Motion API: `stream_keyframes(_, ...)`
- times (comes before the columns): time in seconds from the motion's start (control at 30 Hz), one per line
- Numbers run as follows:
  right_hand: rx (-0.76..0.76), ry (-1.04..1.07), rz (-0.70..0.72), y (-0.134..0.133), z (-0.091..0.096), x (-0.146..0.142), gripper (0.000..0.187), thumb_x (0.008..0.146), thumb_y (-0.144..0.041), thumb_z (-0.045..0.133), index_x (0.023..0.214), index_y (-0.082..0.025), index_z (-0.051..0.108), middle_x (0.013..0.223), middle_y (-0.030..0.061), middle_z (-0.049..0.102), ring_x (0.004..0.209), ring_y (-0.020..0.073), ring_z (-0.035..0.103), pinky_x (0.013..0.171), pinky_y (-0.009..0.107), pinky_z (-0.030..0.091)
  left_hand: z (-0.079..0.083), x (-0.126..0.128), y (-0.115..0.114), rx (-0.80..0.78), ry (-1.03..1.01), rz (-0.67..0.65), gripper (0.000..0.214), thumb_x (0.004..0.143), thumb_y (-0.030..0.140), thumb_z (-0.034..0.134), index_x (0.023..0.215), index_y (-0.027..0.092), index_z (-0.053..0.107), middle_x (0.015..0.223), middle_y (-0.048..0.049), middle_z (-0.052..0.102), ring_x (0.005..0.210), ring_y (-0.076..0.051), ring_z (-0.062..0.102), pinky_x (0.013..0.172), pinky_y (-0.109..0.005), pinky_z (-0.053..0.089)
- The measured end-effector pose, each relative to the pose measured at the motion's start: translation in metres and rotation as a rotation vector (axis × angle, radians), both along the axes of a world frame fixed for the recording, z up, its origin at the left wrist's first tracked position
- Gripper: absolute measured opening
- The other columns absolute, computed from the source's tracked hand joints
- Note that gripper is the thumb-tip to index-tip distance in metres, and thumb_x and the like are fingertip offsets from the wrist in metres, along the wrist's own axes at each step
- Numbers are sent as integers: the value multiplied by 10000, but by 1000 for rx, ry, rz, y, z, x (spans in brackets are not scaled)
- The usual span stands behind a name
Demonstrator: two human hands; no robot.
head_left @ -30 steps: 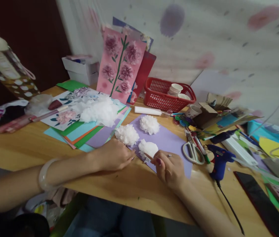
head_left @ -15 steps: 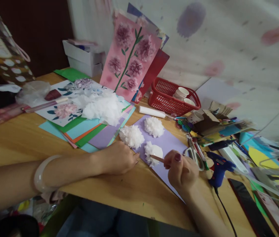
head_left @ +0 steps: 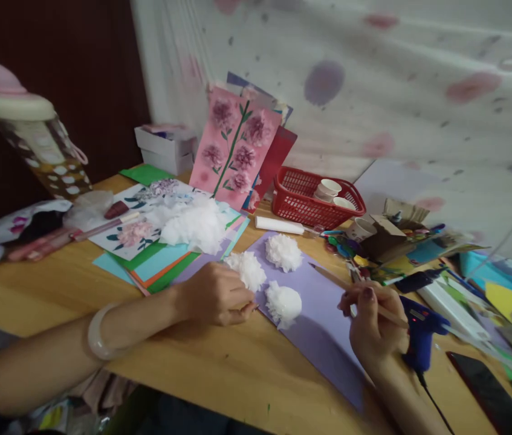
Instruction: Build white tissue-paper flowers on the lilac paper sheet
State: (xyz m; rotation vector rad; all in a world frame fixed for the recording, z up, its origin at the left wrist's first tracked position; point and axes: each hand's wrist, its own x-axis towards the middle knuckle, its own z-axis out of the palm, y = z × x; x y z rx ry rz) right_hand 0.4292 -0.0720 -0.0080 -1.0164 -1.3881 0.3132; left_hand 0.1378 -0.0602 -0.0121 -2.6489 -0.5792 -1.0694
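My left hand [head_left: 219, 295] rests on the table at the left edge of a purple paper sheet [head_left: 323, 326]. Its fingers are curled, thumb and forefinger close together; what they hold, if anything, cannot be made out. Beside the fingertips is a white tissue-paper flower [head_left: 247, 270]. My right hand [head_left: 376, 323] is closed around a thin tan stick [head_left: 330, 277] with a dark pointed tip, held above the sheet. Also on the purple sheet are a full white tissue flower [head_left: 283, 252] and a partly covered one [head_left: 283, 304], with a smooth white patch showing.
A blue glue gun [head_left: 420, 326] and a dark phone [head_left: 486, 386] lie on the right. Behind stand a red basket [head_left: 298, 208] with paper cups and a pink flower card [head_left: 213, 175]. Loose white tissue [head_left: 196, 226] covers coloured papers at left; a bottle [head_left: 42, 145] stands beyond.
My right hand has drawn the stick away from the partly covered flower, rightward. My left fingers have loosened from a tighter curl. The camera view has tilted upward.
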Motion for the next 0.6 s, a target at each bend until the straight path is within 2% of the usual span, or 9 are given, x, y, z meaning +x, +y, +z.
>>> stream_keyframes(0.07,-65,149,-7,8,-1,-5,245,895,-425,623,816,-213,529,600,-54,549,417,93,486,355,210,365,4,-6,9,55,-92,55,167,863,147,541,737,182,644,547,27,633,480,-116,547,484,-252,375)
stream_keyframes(0.17,-226,368,0,13,-4,-12,287,853,-475,659,881,-218,534,603,-66,533,419,90,466,333,190,345,6,-14,24,24,-195,299,151,866,121,530,931,170,657,636,14,658,577,-140,596,587,-257,452)
stream_keyframes(0.27,-289,374,27,11,-9,-15,324,844,-519,653,862,-221,528,608,-58,542,434,95,469,351,200,362,7,-21,36,-138,-193,595,263,860,128,517,1100,165,617,848,-53,693,831,-222,638,784,-345,494)
stream_keyframes(0.33,-292,314,42,9,-13,-15,317,865,-518,628,834,-222,520,591,-56,531,438,99,468,368,212,367,8,-26,43,-228,-166,722,306,853,134,519,1147,175,592,1033,-99,687,1015,-278,606,906,-417,460)
stream_keyframes(0.43,-249,225,55,7,-16,-13,289,904,-490,589,824,-220,523,586,-47,523,461,108,476,395,227,370,11,-30,52,-270,-150,805,334,842,144,539,1172,187,570,1164,-122,669,1122,-325,565,971,-476,405)
stream_keyframes(0.6,-167,180,97,6,-17,-8,241,946,-451,544,865,-225,527,618,-40,531,498,111,499,422,226,376,19,-26,68,-319,-79,811,416,824,145,566,1237,165,526,1207,-134,692,1149,-333,570,1013,-499,341)
